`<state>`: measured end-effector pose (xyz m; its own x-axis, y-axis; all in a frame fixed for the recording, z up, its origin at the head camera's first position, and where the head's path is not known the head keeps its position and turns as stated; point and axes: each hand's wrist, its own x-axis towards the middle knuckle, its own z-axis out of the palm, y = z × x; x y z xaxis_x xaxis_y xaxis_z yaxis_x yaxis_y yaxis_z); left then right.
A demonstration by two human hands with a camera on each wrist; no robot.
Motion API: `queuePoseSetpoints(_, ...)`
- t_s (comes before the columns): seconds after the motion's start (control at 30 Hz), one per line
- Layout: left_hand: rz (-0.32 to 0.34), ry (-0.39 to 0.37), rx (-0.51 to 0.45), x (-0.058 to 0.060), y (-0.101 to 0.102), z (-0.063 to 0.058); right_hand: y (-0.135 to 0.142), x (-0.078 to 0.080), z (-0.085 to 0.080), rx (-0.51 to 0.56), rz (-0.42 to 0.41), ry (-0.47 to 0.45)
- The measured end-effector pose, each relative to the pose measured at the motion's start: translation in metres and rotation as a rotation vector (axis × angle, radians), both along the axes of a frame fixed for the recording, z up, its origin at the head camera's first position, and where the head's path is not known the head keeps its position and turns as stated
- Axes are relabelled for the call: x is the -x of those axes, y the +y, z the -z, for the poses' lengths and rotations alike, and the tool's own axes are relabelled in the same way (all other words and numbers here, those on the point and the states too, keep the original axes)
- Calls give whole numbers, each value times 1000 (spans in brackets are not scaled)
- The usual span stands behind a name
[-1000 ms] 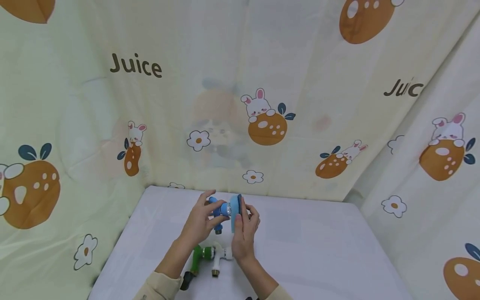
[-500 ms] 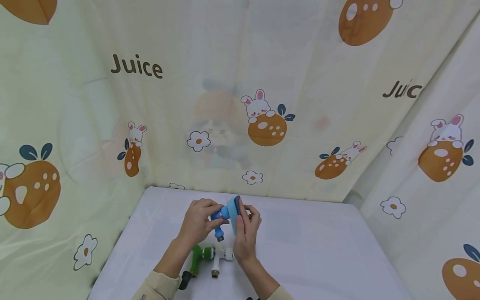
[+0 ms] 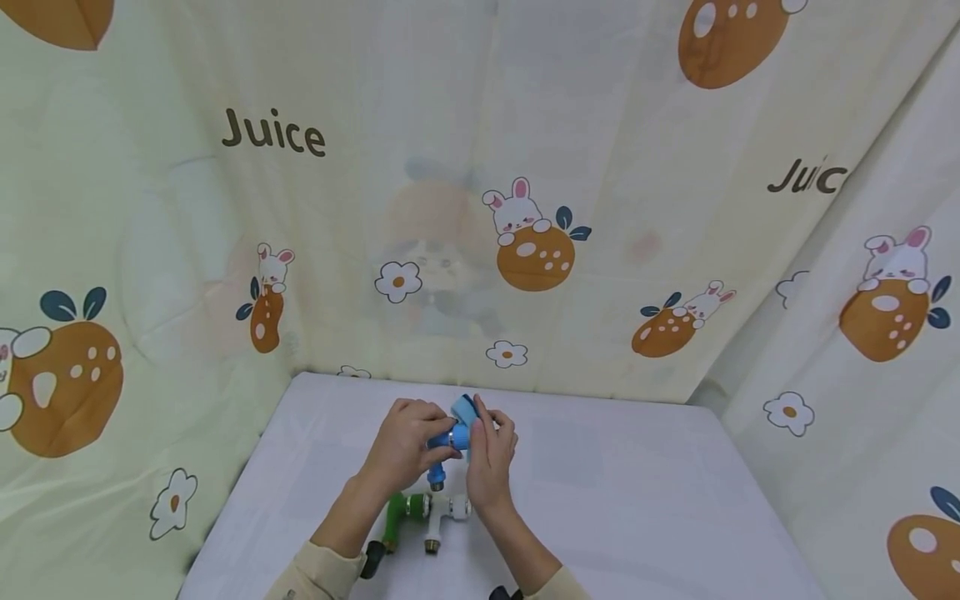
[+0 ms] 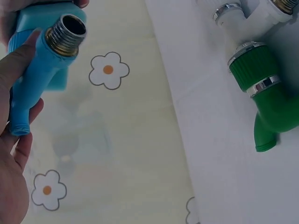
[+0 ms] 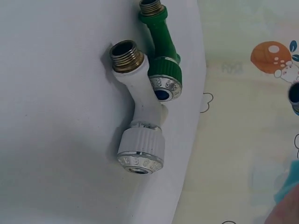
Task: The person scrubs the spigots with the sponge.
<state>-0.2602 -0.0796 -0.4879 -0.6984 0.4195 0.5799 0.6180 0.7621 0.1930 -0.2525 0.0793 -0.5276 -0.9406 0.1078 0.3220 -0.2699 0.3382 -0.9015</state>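
Observation:
A blue water tap (image 3: 437, 474) with a brass threaded end is raised above the table, its handle end pointing right. My left hand (image 3: 401, 443) grips its body between thumb and fingers. In the left wrist view, the thumb lies along the blue tap (image 4: 32, 93) near its threaded end. A light blue sponge (image 3: 464, 411) with a dark back is held in my right hand (image 3: 491, 471), tilted against the tap's ribbed knob. Part of the sponge is hidden behind the knob and fingers. Below the hands, a green tap (image 3: 393, 521) and a white tap (image 3: 436, 527) lie side by side.
The taps lie on a white-covered table (image 3: 615, 500). Near the green tap's lower end is a black part (image 3: 372, 559), and another dark object (image 3: 501, 593) shows at the bottom edge. A printed curtain (image 3: 450, 125) encloses the back and sides.
My left fingers, spread earlier, have closed round the blue tap. The sponge has gone from standing nearly upright at the knob's end face to leaning over the knob's side.

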Motion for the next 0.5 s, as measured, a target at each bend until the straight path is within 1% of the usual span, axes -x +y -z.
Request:
queuePoseSetpoints(0.17,3,31,78,-1,2,0,3,5,-3,21,-19,-136)
queuePoseSetpoints(0.3,9,8,88,-1,4,1,8,8,-4,87,-62,-221)
queuePoseSetpoints(0.4,-14,-31,68,-1,3,3,10,9,-2,142,-62,-231)
queuePoseSetpoints(0.47,-43,-55,41,-1,2,6,10,8,0,169,-48,-195)
queuePoseSetpoints(0.5,-60,-62,28,-1,1,7,9,7,1,177,-40,-162)
